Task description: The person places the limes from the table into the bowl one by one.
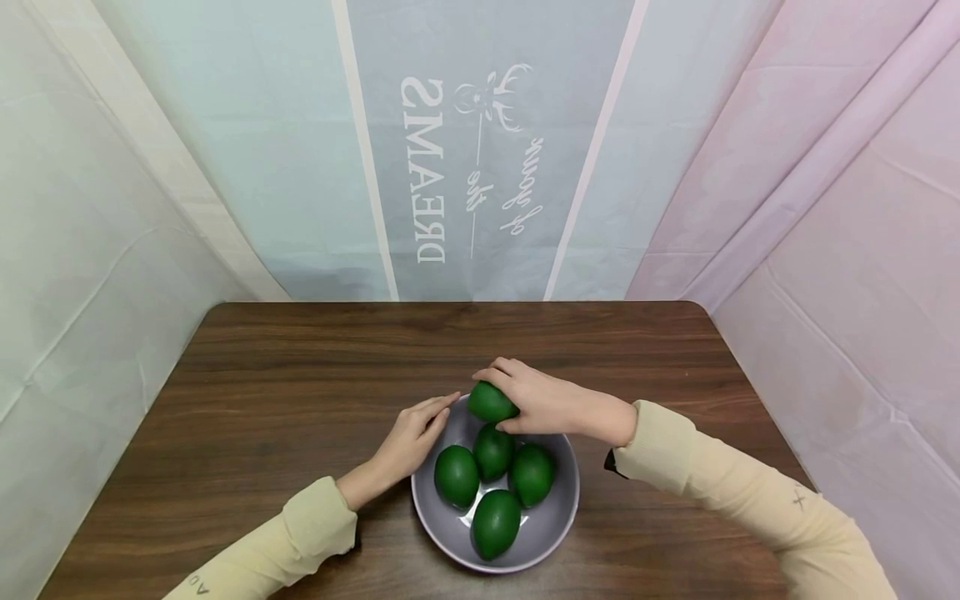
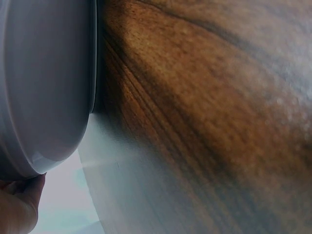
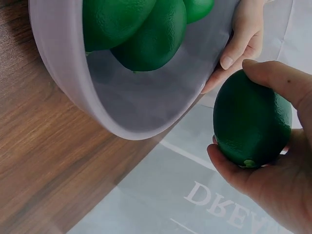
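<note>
In the head view, a grey bowl (image 1: 551, 546) holds several green oval fruits (image 1: 496, 523). My right hand (image 1: 543, 402) grips another green oval fruit (image 1: 491, 402) over the bowl's far rim. The right wrist view shows that fruit (image 3: 252, 119) between thumb and fingers, just outside the bowl's rim (image 3: 139, 134), a pale scar at its lower end. My left hand (image 1: 407, 437) holds the rim at the far left, its thumb at the inner edge and its fingers along the outside. In the left wrist view, the bowl's outer wall (image 2: 48, 83) hides most of this hand.
The bowl stands on a dark wood-grain table (image 1: 300, 367), near its front edge. A printed cloth backdrop (image 1: 480, 167) hangs behind the table, with pale cloth walls (image 1: 862, 292) to the sides.
</note>
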`<state>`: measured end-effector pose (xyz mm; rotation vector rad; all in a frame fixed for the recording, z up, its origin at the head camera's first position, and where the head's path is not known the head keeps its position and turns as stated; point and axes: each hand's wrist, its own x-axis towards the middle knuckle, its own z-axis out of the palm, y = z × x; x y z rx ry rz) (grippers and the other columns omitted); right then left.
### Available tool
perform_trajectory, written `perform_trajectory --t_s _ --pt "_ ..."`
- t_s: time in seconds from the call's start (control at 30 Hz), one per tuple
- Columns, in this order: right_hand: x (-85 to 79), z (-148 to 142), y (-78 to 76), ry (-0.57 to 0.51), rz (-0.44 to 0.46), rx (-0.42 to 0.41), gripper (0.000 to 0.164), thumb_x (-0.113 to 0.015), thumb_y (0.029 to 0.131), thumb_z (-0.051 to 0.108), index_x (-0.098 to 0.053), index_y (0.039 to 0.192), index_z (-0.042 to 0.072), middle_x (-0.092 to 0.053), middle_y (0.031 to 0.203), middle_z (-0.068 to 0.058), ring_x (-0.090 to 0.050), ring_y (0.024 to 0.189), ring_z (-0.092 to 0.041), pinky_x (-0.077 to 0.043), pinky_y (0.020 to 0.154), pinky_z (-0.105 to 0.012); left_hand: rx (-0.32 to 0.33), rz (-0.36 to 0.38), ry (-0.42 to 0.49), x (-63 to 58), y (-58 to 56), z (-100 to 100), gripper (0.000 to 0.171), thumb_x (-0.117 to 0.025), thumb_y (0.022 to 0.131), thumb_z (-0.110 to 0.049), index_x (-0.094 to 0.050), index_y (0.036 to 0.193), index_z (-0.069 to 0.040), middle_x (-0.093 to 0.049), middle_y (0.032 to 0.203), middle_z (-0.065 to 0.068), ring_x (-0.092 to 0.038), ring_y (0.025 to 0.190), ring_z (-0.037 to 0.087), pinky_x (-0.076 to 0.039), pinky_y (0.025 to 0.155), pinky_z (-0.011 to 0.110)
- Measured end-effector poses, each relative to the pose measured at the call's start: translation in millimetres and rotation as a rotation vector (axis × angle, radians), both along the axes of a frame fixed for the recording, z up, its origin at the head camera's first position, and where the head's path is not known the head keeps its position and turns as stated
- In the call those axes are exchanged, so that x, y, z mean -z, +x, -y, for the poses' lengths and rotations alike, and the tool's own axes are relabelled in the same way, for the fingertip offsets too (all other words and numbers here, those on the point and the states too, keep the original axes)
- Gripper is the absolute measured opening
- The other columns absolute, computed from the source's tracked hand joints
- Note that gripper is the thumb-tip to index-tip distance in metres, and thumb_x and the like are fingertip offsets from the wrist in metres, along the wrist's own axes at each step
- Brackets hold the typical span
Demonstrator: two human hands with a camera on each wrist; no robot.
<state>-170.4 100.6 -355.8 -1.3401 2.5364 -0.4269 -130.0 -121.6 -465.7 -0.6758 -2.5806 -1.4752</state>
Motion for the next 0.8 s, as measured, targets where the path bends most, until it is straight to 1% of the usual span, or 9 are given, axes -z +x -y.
perform_trajectory --t_s 0.17,0.4,0.63,0.8 --pt "1.3 1 0.7 -0.002 0.002 0.001 0.060 -0.071 0.079 0.019 -0.042 0.129 0.003 -0.047 0.116 -0.009 -0.050 0.099 -0.019 -0.048 0.081 -0.033 0.002 0.003 0.004 -0.4 0.3 0 0.031 -0.046 0.096 -0.012 -0.056 0.125 -0.006 -0.058 0.121 0.009 -0.053 0.114 0.019 -0.046 0.090 0.035" --pt "4.0 5 1.2 0.008 -0.007 -0.024 0.057 -0.073 0.077 0.019 -0.045 0.125 0.003 -0.050 0.112 -0.007 -0.049 0.097 -0.020 -0.047 0.079 -0.033 0.007 0.000 0.003 -0.3 0.0 0 0.031 -0.046 0.096 -0.013 -0.056 0.125 -0.005 -0.058 0.121 0.009 -0.053 0.114 0.019 -0.046 0.091 0.035" --pt "8.8 8 0.3 0.004 -0.040 -0.062 0.058 -0.074 0.077 0.019 -0.047 0.125 0.004 -0.046 0.113 -0.010 -0.049 0.098 -0.022 -0.047 0.080 -0.035 0.003 -0.004 -0.005 0.5 0.1 0 0.031 -0.046 0.096 -0.014 -0.057 0.124 -0.006 -0.058 0.121 0.009 -0.053 0.114 0.020 -0.045 0.091 0.036" --pt "10.9 9 1.8 0.016 -0.051 -0.080 0.059 -0.074 0.077 0.019 -0.047 0.128 0.005 -0.046 0.113 -0.010 -0.048 0.098 -0.021 -0.047 0.080 -0.033 0.001 -0.007 -0.007 0.4 0.6 0 0.031 -0.046 0.096 -0.014 -0.057 0.124 -0.007 -0.058 0.122 0.010 -0.053 0.114 0.020 -0.045 0.092 0.036"
